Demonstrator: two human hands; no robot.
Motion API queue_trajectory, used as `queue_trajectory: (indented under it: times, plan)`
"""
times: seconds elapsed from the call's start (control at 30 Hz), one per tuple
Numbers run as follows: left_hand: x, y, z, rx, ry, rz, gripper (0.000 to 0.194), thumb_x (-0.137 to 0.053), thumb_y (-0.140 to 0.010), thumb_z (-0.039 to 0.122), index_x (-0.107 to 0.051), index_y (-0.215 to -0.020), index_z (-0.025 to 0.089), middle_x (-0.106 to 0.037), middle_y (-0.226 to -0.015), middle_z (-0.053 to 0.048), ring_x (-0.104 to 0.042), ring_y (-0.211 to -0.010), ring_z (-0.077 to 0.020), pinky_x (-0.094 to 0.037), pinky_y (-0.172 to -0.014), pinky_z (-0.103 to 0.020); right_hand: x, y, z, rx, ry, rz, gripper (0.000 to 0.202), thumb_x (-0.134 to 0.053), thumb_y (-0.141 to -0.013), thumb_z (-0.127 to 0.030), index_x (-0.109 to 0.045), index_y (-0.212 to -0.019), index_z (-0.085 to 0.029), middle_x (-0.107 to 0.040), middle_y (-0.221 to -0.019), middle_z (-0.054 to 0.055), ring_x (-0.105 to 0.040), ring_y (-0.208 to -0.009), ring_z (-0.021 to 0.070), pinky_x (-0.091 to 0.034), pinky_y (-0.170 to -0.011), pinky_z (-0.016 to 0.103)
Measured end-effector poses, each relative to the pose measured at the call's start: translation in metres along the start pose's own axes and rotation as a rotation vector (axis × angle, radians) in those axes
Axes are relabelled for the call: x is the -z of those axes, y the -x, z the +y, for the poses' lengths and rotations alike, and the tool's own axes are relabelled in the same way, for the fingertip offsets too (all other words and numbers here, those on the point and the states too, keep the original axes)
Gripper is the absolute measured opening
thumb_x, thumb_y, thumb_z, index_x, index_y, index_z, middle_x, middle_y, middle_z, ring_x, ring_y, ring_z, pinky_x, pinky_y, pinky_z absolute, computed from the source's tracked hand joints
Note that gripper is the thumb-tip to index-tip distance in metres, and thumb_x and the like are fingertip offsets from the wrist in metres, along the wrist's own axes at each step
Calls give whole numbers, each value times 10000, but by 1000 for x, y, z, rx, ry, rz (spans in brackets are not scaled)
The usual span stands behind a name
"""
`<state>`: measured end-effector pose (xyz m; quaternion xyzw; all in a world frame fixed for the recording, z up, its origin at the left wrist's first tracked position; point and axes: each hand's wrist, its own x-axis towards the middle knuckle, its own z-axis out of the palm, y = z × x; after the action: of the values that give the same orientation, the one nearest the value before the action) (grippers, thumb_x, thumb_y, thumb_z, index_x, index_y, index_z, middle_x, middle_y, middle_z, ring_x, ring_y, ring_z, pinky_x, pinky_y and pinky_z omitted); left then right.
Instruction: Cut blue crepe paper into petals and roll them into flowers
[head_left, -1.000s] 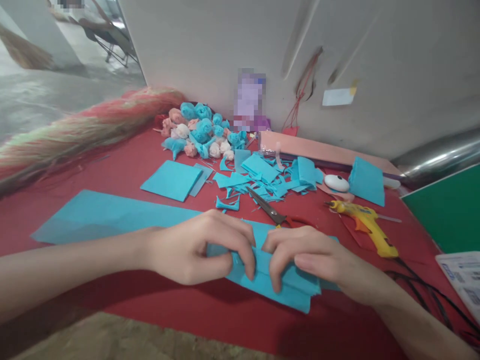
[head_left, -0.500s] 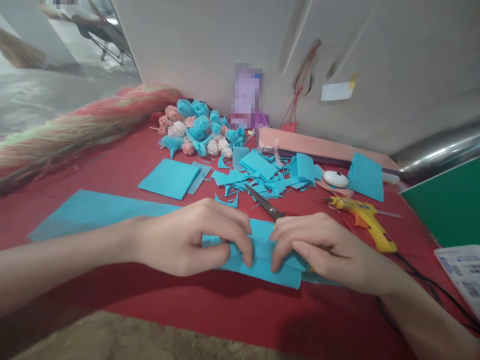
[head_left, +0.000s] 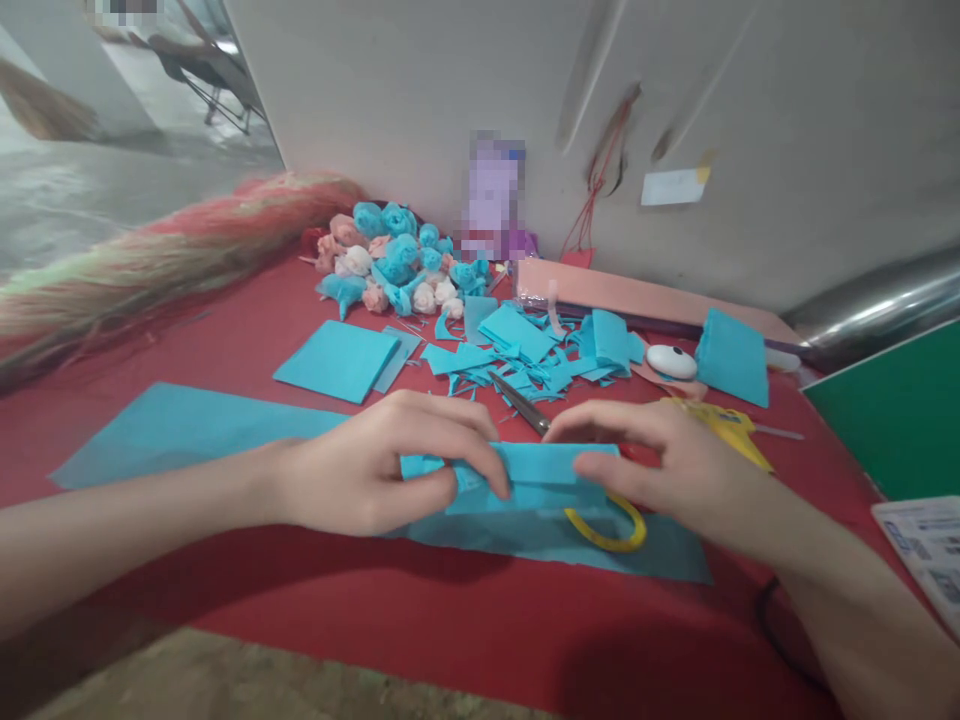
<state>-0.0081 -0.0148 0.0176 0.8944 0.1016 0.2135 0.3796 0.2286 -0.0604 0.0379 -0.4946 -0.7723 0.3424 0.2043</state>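
Folded paper (head_left: pixel 536 466) at centre of frame, held in both hands above the long blue sheet (head_left: pixel 202 415). Versus half a second ago: right hand (head_left: pixel 660 450) has shifted from fingertips bent onto the near face to thumb on the right end, other fingers arched apart along the upper edge; cannot tell if they pinch. Left hand (head_left: pixel 382 465): fingers curled, pinching the left part. Lower flap no longer hangs out; yellow loop (head_left: pixel 636 540) now exposed below. Judgement: folding underway, grip being reset.

Head-worn camera, facing forward and down, close above both hands (head_left: pixel 379 465)
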Motion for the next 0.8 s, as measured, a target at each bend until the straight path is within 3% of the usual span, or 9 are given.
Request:
queue_trajectory:
  times: [0.13, 0.27, 0.33, 0.4, 0.47, 0.53, 0.63, 0.73, 0.8]
  plan:
    - [0, 2, 1, -23, -6, 14, 384, -412, -660, 0, -632, -914, 183, -598, -883, -60, -560, -731, -138, -436, -648, -213, -5, -1, -1, -38, -163, 53, 117, -612, -790, -299, -655, -747, -199, -554, -547, -47, -446, -432, 54, -352, -376, 142]
    - [8, 5, -4, -41, 56, 69, 205, -428, -686, 100, -592, -593, 184, -601, -852, -80, -539, -745, -187, -426, -766, -328, 2, -3, 2, -134, -292, 117, 156, -667, -713, -313, -659, -691, -159, -547, -502, -20, -462, -416, 73, -350, -355, 157]
    - [12, 5, -6, 16, 146, 141, 226, -416, -717, 121, -494, -512, 170, -605, -789, -68, -539, -741, -185, -418, -779, -334, 2, -3, 1, -144, -297, 92, 152, -674, -709, -304, -659, -689, -154, -558, -511, -14, -468, -424, 77, -358, -367, 161]
    - [13, 3, -6, 155, 256, 179, 225, -381, -771, 121, -484, -576, 166, -610, -770, -50, -552, -764, -174, -422, -763, -301, -3, -2, 0, -110, -279, 43, 127, -664, -728, -283, -664, -692, -162, -573, -539, -16, -471, -449, 73, -369, -397, 160]
    - [11, -1, -3, 309, 339, 89, 216, -353, -837, 160, -533, -718, 158, -610, -798, -38, -558, -800, -161, -423, -744, -263, -12, -2, -3, -70, -229, -2, 119, -651, -750, -280, -674, -698, -175, -581, -556, -22, -478, -485, 73, -377, -439, 160]
    - [4, -4, 0, 387, 388, -109, 237, -369, -873, 259, -544, -758, 148, -567, -741, -14, -531, -734, -137, -414, -667, -221, -24, -1, -5, -64, -192, -52, 121, -648, -760, -292, -679, -712, -186, -584, -571, -29, -488, -523, 77, -380, -477, 163]
    - [-10, -4, 2, 434, 439, -376, 352, -425, -860, 388, -435, -603, 148, -304, -544, 44, -317, -502, -74, -269, -451, -189, -39, 0, -7, -71, -194, -139, 139, -637, -773, -302, -670, -710, -183, -572, -577, -34, -489, -549, 81, -370, -499, 169]
    - [-20, -1, 1, 450, 479, -425, 404, -469, -848, 388, -373, -539, 147, -201, -520, 56, -210, -469, -60, -195, -412, -191, -45, 2, -8, -66, -179, -190, 118, -608, -791, -265, -665, -728, -184, -592, -633, -26, -500, -598, 89, -361, -526, 173]
    - [-22, -1, 2, 449, 538, -424, 413, -453, -867, 347, -436, -513, 135, -236, -475, 59, -233, -446, -56, -227, -412, -174, -46, 3, -9, -53, -146, -212, 107, -579, -814, -255, -655, -774, -191, -598, -679, -28, -494, -624, 88, -347, -536, 174]
